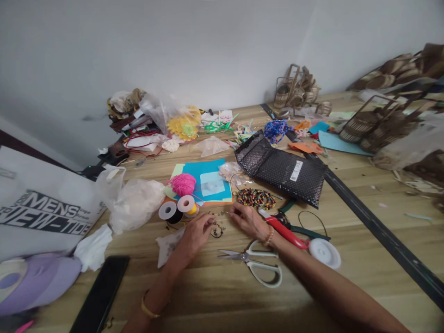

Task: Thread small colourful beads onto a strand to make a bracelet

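The left hand (pixel 196 233) and right hand (pixel 247 219) pinch at tiny findings (pixel 218 227) on the worktop (pixel 208 296), fingers loosely curled. Nearby lie 1 pair of scissors (pixel 255 263) and 2 tape rolls (pixel 177 207).

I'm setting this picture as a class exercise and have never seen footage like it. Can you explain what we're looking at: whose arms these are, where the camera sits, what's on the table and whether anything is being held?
There is no machine here. The single picture comes from a camera worn on a person's head, looking forward and down, so the two arms are the wearer's own.

The left hand and right hand rest on a wooden table, fingers bent over tiny dark bits lying between them. Whether either hand pinches one is too small to tell.

Nearby lie white-handled scissors, red-handled pliers, a string of coloured beads, spools of thread, pink yarn on coloured paper sheets, a black padded envelope and a dark phone. Woven baskets stand at the back.
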### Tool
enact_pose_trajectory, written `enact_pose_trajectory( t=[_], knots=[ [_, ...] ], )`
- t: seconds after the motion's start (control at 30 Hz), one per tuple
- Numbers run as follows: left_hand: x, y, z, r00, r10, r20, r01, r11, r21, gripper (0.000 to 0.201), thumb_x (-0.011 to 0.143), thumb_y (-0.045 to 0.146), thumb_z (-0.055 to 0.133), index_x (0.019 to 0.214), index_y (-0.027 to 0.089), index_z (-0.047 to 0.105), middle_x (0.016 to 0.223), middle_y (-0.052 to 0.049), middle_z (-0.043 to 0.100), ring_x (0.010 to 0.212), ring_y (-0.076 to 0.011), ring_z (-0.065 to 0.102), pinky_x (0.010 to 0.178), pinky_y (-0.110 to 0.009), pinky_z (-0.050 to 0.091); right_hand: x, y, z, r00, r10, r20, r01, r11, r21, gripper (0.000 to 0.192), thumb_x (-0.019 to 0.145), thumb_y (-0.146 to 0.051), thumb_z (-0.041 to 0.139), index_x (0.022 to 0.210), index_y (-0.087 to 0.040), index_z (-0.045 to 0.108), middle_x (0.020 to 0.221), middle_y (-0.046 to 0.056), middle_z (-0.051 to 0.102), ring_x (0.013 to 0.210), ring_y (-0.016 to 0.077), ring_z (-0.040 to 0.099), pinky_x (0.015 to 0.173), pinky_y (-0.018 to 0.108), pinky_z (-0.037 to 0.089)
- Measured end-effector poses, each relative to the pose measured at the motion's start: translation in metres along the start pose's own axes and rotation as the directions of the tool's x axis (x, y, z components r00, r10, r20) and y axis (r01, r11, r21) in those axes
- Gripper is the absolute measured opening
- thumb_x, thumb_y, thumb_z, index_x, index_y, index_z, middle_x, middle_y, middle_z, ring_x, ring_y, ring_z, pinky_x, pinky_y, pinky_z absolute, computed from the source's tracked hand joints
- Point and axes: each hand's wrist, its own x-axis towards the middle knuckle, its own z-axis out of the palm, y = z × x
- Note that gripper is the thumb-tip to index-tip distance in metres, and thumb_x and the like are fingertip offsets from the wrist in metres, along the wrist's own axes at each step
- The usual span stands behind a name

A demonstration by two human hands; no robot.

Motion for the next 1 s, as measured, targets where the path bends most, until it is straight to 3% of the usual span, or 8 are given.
enact_pose_trajectory(
  t=[0.13,0.33,0.5,0.8,1.0],
  knots=[
    [-0.001,-0.006,-0.006,0.999,0.043,0.018,-0.044,0.993,0.11,0.02,0.084,0.01,0.052,0.096,0.018,0.067,0.099,-0.008,0.067,0.092,-0.021,0.065,0.084,-0.033,0.052,0.0,-0.001,-0.001,0.999,0.021,-0.05,-0.019,0.999,0.042,0.011,0.085,-0.016,0.048,0.078,-0.017,0.057,0.065,-0.001,0.057,0.06,0.012,0.049,0.057,0.02,0.035],
    [-0.005,-0.006,-0.016,0.994,0.06,0.088,-0.085,0.942,0.324,0.031,0.089,0.008,0.04,0.103,0.018,0.066,0.097,-0.007,0.067,0.092,-0.0208,0.064,0.084,-0.033,0.051,-0.003,-0.007,0.003,1.0,0.023,-0.012,-0.024,0.999,-0.042,0.011,0.086,-0.015,0.047,0.081,-0.018,0.056,0.068,0.0,0.058,0.06,0.0125,0.05,0.059,0.021,0.035],
    [-0.007,-0.014,-0.01,0.995,0.075,0.065,-0.096,0.89,0.445,0.029,0.089,0.008,0.041,0.101,0.017,0.066,0.094,-0.008,0.066,0.095,-0.0233,0.061,0.087,-0.037,0.05,-0.006,-0.008,0.009,0.999,-0.013,-0.029,0.01,0.995,-0.102,0.009,0.087,-0.016,0.045,0.088,-0.02,0.053,0.071,0.001,0.06,0.063,0.0148,0.054,0.06,0.022,0.036],
    [-0.006,-0.018,-0.004,0.998,0.062,-0.005,-0.056,0.924,0.379,0.022,0.085,0.009,0.046,0.084,0.017,0.066,0.085,-0.007,0.066,0.083,-0.0206,0.061,0.081,-0.033,0.05,-0.008,-0.009,0.013,0.998,-0.057,-0.023,0.053,0.984,-0.168,0.013,0.091,-0.017,0.043,0.095,-0.019,0.055,0.072,0.002,0.063,0.066,0.0167,0.058,0.062,0.023,0.039],
    [-0.005,-0.009,-0.008,0.993,0.048,-0.106,-0.034,0.99,0.134,0.015,0.08,0.009,0.052,0.081,0.018,0.063,0.083,-0.005,0.068,0.082,-0.02,0.064,0.079,-0.033,0.052,-0.007,-0.007,0.014,0.997,-0.052,-0.05,0.049,0.997,-0.058,0.022,0.092,-0.013,0.038,0.093,-0.019,0.059,0.079,0.004,0.065,0.073,0.0168,0.059,0.07,0.024,0.043]
  ],
)
